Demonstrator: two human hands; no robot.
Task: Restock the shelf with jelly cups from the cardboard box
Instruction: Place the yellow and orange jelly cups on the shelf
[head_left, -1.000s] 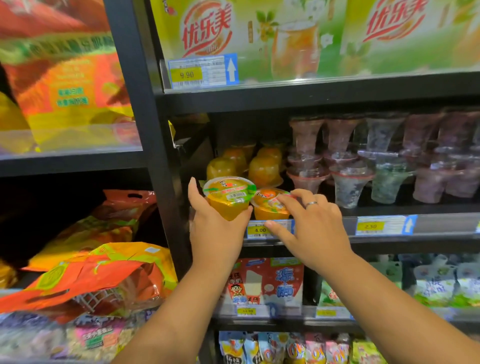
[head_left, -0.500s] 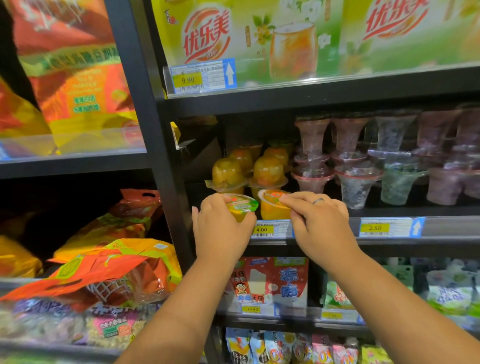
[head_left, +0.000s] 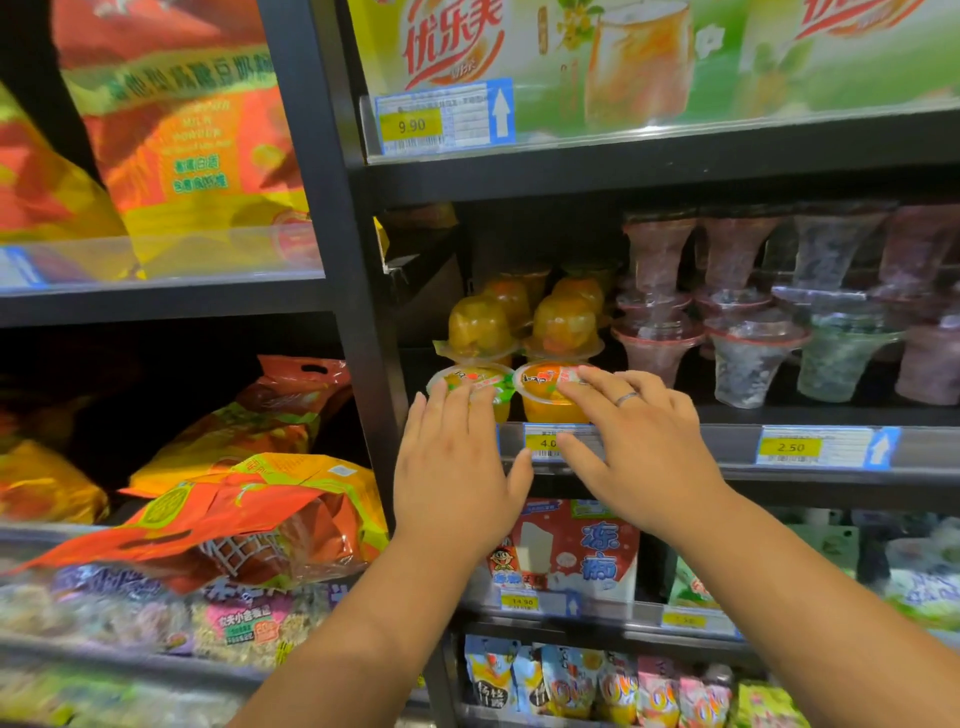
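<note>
Black metal shelving (head_left: 831, 488), dark post (head_left: 332, 260) left of centre. Orange-yellow snack bags (head_left: 192, 145) in left bays. Green drink boxes (head_left: 649, 57) on top shelf (head_left: 675, 166), 9.90 tag (head_left: 441, 119) under them. Clear cups (head_left: 748, 358) mid right, 2.50 tag (head_left: 826, 448) below. Red-white pouches (head_left: 571, 551) lower down. Bays dim inside.

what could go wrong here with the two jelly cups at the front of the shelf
1. The left jelly cup and right jelly cup sit right at the shelf edge. Only flat fingers of the left hand and right hand touch them, so a careless nudge could tip them off.
2. Pushing them back might topple the upside-down cups stacked just behind.
</note>
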